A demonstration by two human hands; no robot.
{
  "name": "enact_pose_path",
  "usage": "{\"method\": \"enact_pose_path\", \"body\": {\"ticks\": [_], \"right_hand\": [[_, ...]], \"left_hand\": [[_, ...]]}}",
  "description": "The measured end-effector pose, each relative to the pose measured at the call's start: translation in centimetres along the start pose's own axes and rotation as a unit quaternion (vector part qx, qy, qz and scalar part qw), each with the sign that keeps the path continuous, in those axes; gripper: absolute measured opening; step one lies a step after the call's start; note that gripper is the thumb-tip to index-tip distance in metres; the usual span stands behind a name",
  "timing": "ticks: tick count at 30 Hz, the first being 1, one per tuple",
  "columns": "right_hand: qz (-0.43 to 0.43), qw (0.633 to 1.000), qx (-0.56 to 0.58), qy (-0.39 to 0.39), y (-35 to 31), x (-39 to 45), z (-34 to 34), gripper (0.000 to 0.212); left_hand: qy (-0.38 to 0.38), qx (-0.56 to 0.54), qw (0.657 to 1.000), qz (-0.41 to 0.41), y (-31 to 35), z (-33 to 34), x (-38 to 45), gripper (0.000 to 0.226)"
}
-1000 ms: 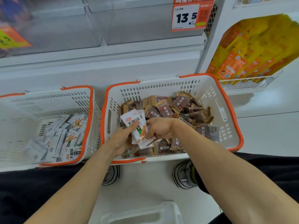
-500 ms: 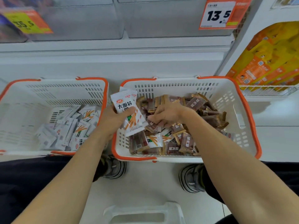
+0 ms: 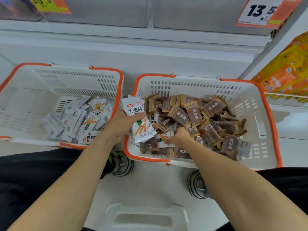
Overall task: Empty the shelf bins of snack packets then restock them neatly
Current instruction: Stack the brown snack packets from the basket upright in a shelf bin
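Two white baskets with orange rims stand on the floor before the shelf. The left basket holds several white snack packets. The right basket is heaped with brown snack packets, with a few white ones mixed in. My left hand grips a small stack of white packets over the right basket's left rim. My right hand reaches down into the pile and pinches another white packet near the front. Above, the clear shelf bins look bare.
An orange price tag reading 13.5 hangs on the bin front at top right. Yellow and orange boxes fill a wire rack at the right. My shoes and a white step stool are on the floor below.
My right hand has dropped from the middle of the pile toward the front and taken hold of a white packet. My left hand keeps its stack, which shifted slightly toward the basket's left rim.
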State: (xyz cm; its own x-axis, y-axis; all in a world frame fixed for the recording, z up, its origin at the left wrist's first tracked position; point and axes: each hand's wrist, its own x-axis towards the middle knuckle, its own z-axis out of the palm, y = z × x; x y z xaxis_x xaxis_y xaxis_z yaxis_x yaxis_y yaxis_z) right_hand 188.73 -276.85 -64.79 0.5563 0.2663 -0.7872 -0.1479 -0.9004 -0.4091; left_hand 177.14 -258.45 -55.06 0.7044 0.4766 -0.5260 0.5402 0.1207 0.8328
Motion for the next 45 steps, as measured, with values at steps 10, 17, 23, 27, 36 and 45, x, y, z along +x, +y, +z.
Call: {"method": "enact_pose_path", "body": {"ticks": [10,17,23,27,36,45], "right_hand": [[-0.090,0.941,0.300,-0.125,-5.2,-3.4,-10.4,0.039],[-0.222,0.925,0.297,-0.091,-9.1,-6.0,-5.0,0.048],[-0.390,0.899,0.186,-0.076,-15.2,-9.1,0.7,0.066],[-0.441,0.887,0.026,-0.136,-18.0,-10.7,3.1,0.084],[-0.329,0.939,0.035,0.093,-12.1,-3.7,-2.0,0.006],[-0.181,0.959,-0.210,0.061,0.0,0.6,-6.3,0.021]], "left_hand": [[0.030,-0.039,0.998,-0.046,-0.4,1.9,1.1,0.013],[0.043,-0.236,0.971,-0.021,1.4,1.6,0.0,0.049],[0.237,-0.156,0.958,0.045,2.5,-5.7,-0.7,0.019],[0.278,-0.025,0.956,0.087,1.3,-12.8,-1.0,0.012],[0.209,0.147,0.960,0.113,0.0,-9.4,-1.6,0.028],[-0.101,0.332,0.931,0.115,-1.1,3.9,1.4,0.029]]}}
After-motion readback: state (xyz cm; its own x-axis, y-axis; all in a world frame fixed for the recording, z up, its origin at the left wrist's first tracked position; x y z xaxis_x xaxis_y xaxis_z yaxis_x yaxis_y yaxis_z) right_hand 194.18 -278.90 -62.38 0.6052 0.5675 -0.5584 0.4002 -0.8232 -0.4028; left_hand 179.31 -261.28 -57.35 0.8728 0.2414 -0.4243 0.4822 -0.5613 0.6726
